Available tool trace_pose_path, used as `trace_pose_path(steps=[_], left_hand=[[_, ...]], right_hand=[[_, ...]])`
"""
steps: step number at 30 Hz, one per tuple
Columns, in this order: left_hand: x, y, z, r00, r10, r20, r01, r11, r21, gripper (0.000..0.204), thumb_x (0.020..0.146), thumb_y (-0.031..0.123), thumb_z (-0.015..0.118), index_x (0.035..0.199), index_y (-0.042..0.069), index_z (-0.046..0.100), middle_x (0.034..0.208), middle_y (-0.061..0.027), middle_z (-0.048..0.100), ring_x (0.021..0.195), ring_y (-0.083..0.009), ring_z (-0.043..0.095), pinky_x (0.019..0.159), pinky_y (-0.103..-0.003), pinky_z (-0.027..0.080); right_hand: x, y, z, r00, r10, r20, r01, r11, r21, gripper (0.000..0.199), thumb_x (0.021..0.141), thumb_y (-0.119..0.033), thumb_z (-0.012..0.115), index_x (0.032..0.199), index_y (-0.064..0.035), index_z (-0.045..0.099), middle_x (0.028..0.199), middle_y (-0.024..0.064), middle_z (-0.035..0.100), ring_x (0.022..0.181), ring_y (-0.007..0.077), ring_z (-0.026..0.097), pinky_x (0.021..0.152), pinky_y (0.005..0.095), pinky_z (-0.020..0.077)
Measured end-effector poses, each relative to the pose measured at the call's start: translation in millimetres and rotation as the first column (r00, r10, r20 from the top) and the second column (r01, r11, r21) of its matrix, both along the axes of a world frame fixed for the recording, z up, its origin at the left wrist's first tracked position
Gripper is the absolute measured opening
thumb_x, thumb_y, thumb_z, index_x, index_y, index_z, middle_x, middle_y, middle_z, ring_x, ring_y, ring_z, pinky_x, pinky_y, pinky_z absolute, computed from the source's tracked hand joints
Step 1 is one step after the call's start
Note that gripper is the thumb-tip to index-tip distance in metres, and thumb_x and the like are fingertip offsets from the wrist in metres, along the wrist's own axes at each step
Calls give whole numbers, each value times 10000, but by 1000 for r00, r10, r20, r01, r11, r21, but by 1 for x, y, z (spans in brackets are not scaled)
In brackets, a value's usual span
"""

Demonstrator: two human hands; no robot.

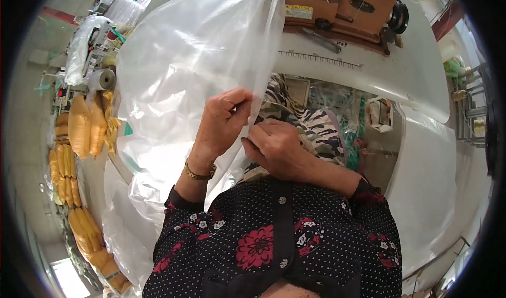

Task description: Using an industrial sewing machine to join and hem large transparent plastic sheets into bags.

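A large clear plastic bag [184,71] is held up in front of me, spreading to the upper left. My left hand [221,121] pinches the bag's right edge between thumb and fingers, with a gold bracelet on the wrist. My right hand [274,147] sits just to the right and below, its fingers closed on the same edge of the bag. Both hands are close together, almost touching. Under them lies my lap in a zebra-patterned cloth [311,126].
A brown sewing machine [348,10] stands on a white table [400,71] at the top right. Stacks of yellow gloves [87,126] lie along the left, beside a tape roll [103,79]. More clear plastic [124,229] hangs at the lower left.
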State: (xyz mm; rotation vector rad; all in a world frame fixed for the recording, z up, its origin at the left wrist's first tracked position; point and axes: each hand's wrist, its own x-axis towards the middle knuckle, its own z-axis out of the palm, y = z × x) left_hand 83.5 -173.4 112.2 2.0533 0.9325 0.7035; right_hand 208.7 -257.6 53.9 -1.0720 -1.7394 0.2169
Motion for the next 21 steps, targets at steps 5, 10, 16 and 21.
trace_pose_path(steps=[5,10,16,21], left_hand=[[-8,5,1,998,15,-55,-23,988,-155,145,947,38,561,951,17,704,690,38,605,611,-27,499,530,-207,404],[-5,7,1,994,35,99,-5,957,-290,124,952,96,620,894,-10,649,686,16,580,643,-38,504,573,-206,418],[-16,14,18,997,54,-56,-63,986,-154,81,935,50,593,891,-5,632,699,7,604,654,-52,559,602,-214,450],[-37,24,65,983,97,-156,-81,991,106,86,944,52,593,947,7,666,701,24,595,627,-47,533,578,-208,439]], right_hand=[[-1,2,3,998,30,64,-25,997,-80,175,793,-80,692,739,-45,529,655,100,566,607,284,607,559,393,477],[-1,8,5,961,8,277,-17,999,30,182,802,-139,692,752,-61,536,693,72,572,650,215,626,582,353,471],[35,39,-3,988,25,154,-73,948,311,212,849,-245,698,901,-56,617,762,54,594,695,180,620,655,328,526],[25,114,-52,838,-273,-472,236,962,-138,232,934,-238,621,982,-11,617,842,93,646,718,171,634,627,306,531]])
